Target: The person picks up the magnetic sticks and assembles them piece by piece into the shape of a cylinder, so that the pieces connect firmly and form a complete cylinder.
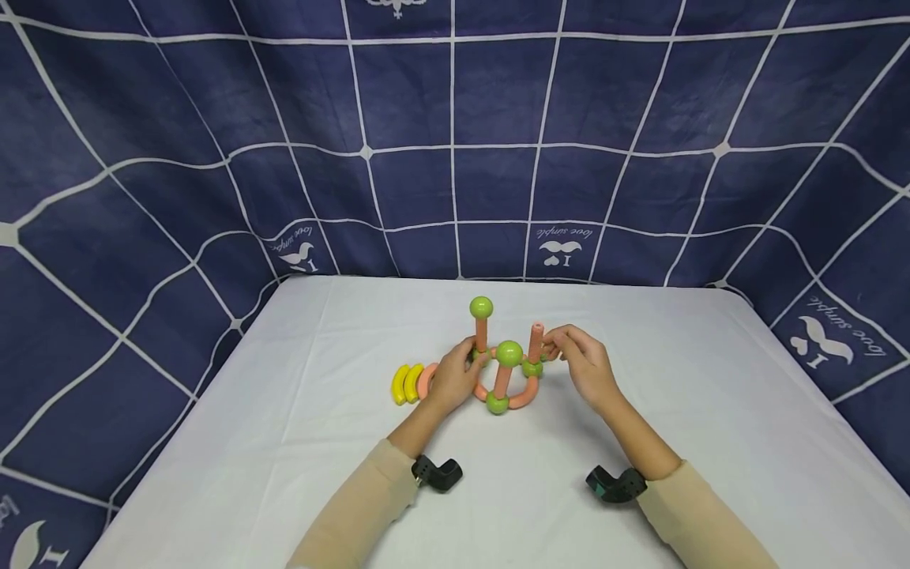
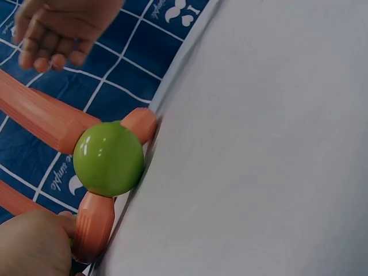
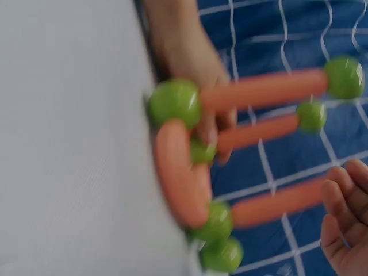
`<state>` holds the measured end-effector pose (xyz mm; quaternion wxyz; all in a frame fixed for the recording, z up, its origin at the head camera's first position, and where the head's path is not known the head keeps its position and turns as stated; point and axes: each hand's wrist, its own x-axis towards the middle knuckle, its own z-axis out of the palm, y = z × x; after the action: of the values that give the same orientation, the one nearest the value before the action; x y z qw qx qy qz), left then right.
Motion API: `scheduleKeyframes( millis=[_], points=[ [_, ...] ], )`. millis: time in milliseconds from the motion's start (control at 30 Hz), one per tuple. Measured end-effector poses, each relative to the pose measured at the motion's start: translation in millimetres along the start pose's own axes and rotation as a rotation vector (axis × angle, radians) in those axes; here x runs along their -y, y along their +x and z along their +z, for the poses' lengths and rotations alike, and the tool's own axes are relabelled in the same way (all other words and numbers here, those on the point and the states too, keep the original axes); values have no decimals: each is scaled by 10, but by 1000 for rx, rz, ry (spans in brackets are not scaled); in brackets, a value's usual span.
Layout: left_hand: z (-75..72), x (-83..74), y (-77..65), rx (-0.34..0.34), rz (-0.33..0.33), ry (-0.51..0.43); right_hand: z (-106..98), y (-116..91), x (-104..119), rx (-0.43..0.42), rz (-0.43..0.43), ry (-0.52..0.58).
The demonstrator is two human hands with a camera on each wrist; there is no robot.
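Observation:
A toy frame of orange curved pieces point(image 1: 524, 393) and green balls stands on the white table, with three orange rods upright from it. Green balls top the left rod point(image 1: 481, 332) and the front rod point(image 1: 502, 381); the right rod point(image 1: 536, 341) has a bare upper end. My left hand point(image 1: 453, 378) grips the frame's left corner, its fingers around the green ball point(image 3: 202, 150) at the base there. Beside the right rod is my right hand point(image 1: 584, 365), fingers loosely bent and holding nothing. Another green ball point(image 3: 221, 255) lies close to the right corner joint.
Left of my left hand lie two yellow curved pieces point(image 1: 406, 384) and an orange curved piece point(image 1: 425, 381) in a row. White cloth point(image 1: 341, 332) covers the table. Behind it hangs a navy curtain point(image 1: 498, 190) with white lines.

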<state>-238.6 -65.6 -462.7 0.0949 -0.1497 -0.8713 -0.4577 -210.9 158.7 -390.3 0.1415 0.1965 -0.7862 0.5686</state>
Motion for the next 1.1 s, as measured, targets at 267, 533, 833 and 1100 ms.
scheduleKeyframes(
  millis=[267, 533, 833, 1100],
  points=[
    [-12, -50, -163, -68, -31, 122, -31, 55, -433, 8, 81, -144],
    [-3, -207, -408, -112, 27, 18, 0, 99, -557, 164, 62, -201],
    [9, -239, -456, -3, 235, 68, 73, 79, -646, 143, -3, -241],
    [44, -176, -452, -7, 324, 102, 93, 47, -671, 134, 1, -231]
  ],
)
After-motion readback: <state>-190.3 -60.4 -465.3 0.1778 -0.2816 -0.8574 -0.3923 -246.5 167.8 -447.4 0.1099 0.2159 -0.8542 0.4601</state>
